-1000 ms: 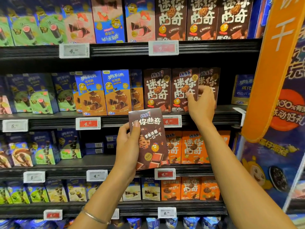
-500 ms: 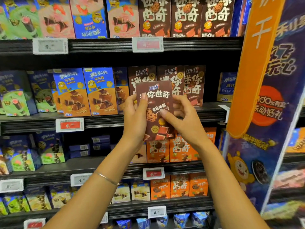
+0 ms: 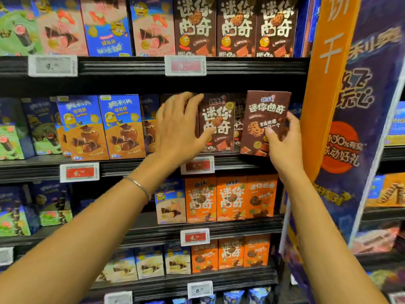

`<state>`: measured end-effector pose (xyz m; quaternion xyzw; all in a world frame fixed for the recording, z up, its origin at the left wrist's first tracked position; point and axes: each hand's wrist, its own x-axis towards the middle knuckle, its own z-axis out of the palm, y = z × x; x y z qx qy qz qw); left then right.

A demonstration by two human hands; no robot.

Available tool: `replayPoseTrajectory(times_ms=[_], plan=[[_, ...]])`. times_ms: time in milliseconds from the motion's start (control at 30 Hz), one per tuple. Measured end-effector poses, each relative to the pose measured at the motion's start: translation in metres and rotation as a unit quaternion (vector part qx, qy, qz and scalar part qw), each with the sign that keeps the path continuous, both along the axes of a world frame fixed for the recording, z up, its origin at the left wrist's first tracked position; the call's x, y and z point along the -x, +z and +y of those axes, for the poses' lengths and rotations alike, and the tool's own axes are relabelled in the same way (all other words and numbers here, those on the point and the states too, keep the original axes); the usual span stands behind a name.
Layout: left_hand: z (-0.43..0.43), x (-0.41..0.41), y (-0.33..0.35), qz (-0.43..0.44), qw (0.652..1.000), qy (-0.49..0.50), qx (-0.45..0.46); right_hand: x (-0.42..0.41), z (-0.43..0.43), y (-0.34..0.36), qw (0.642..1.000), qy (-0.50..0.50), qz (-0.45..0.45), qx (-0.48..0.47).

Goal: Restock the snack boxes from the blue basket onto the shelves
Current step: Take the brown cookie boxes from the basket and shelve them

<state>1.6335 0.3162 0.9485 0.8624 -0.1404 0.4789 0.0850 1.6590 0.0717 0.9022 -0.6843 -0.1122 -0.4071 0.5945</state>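
While right hand [image 3: 283, 149] grips brown box [image 3: 263, 115], "迷你曲奇" legible.

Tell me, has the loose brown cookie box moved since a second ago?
Yes. The brown box, then just left of the red price tag, is now above and right of it, gripped by the right hand.

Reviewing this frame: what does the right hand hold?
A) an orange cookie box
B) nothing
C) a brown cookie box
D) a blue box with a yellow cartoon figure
C: the right hand grips the lower edge of a brown cookie box at the right end of the brown row, while the left hand rests with straight fingers on the shelved brown boxes.
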Motion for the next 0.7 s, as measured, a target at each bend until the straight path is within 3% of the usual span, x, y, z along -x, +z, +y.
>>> replayPoseTrajectory(times_ms=[267,700], plan=[[0.007,-0.018,0.016,0.016,0.993,0.099,-0.059,-0.034,0.0,0.008,0.997,0.008,0.066,0.025],[0.005,-0.035,0.022,0.036,0.987,0.143,-0.071,-0.053,0.005,0.014,0.984,0.09,0.152,0.027]])
